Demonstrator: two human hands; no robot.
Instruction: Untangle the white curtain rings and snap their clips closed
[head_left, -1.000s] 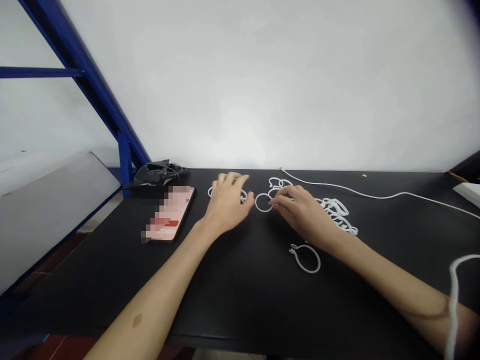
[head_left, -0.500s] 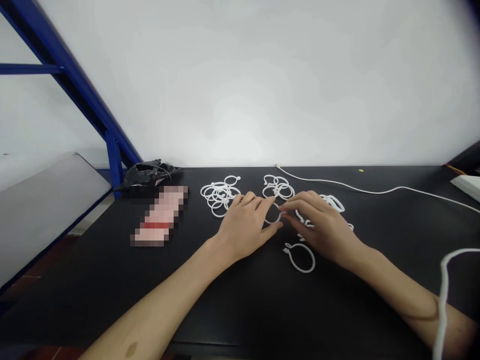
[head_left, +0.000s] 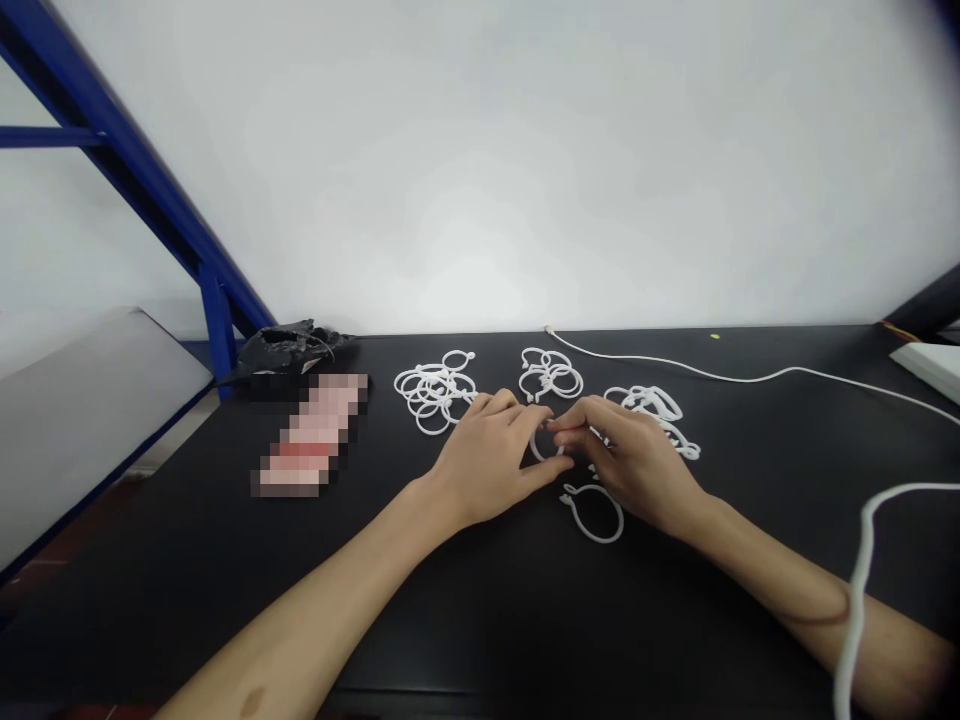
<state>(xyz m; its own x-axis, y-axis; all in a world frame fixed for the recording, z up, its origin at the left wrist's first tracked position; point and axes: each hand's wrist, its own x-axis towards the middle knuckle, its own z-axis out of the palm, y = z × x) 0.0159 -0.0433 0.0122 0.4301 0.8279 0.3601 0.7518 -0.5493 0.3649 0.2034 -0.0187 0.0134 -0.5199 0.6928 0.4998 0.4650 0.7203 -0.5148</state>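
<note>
Between my two hands is a white plastic ring [head_left: 535, 447] that looks like a curtain ring, partly covered by fingers. My left hand [head_left: 487, 455] curls round its left side, thumb stretched below and fingertips at the top. My right hand [head_left: 637, 458] pinches its right side between thumb and fingers. Just below the right fingers, a single white ring with small end loops [head_left: 600, 515] lies on the black tabletop [head_left: 480, 620]. Beyond and partly behind my right hand is a loose group of white rings [head_left: 656, 403].
At the back left lies a pile of white rings [head_left: 427, 392], with a smaller ring cluster [head_left: 559, 378] to its right. A crumpled black plastic bag [head_left: 289, 348] and a blurred pink item [head_left: 315, 435] are left. A white cable [head_left: 750, 380] crosses the back right; another cable [head_left: 862, 570] passes over my right forearm.
My right fingers have closed in tighter at the ring and shifted slightly left. The left hand stays nearly in place. The whole view has shifted a little.
</note>
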